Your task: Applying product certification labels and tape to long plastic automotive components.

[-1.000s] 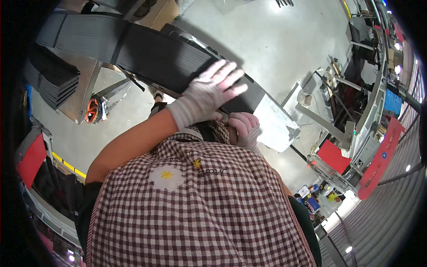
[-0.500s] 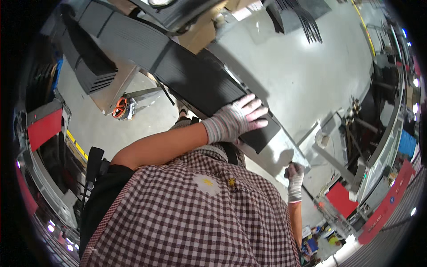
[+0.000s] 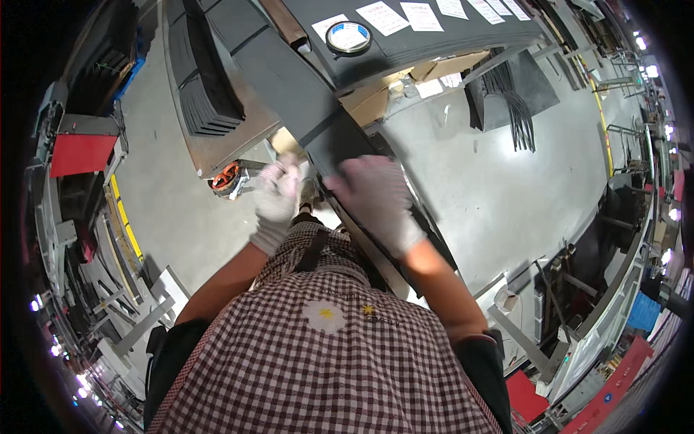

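Dark sheet [image 3: 340, 137] now runs up the middle of the view, nearer than a second ago. Right hand [image 3: 376, 199], which hung low beside it, has come up flat, fingers spread. Left hand [image 3: 277, 197] has slid to its left edge; grip blurred, cannot tell.

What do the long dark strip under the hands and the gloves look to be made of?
Long dark strip: probably rubber or foam sheet, matte black with no shine, though the look leaves it open. Gloves on the left hand and right hand: pale knitted fabric, motion-blurred.
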Available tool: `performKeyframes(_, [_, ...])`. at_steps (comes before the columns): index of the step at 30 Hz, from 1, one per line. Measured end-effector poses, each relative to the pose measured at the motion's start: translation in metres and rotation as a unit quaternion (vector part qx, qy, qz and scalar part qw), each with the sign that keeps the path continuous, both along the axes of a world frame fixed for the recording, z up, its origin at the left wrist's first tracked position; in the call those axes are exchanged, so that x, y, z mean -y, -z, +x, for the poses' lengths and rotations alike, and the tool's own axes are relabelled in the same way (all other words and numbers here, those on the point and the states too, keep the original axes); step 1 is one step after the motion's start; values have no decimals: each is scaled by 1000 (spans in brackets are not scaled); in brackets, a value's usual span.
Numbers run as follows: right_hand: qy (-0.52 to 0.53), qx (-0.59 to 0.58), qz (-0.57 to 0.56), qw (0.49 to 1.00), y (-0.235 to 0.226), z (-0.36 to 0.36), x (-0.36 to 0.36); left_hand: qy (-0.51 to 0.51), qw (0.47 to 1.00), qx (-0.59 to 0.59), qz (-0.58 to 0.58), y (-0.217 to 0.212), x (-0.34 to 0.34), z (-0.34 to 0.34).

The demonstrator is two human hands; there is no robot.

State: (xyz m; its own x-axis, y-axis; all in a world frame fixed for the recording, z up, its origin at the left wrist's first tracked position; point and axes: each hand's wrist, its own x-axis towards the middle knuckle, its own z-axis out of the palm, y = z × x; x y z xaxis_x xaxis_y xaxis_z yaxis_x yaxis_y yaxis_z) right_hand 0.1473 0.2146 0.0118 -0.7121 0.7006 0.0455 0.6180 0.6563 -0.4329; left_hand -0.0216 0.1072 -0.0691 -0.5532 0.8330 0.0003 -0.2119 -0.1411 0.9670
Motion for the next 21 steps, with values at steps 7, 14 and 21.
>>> performKeyframes(7, [-45,285,-36,957,24,-117,-6,4,911,52,-408,86,-74,-67])
performKeyframes(14, [22,326,-120,938,9,-130,-22,72,918,303,-246,62,-86,-45])
performKeyframes(21, [24,170,-187,967,27,-123,-32,89,942,281,-159,65,-76,-55])
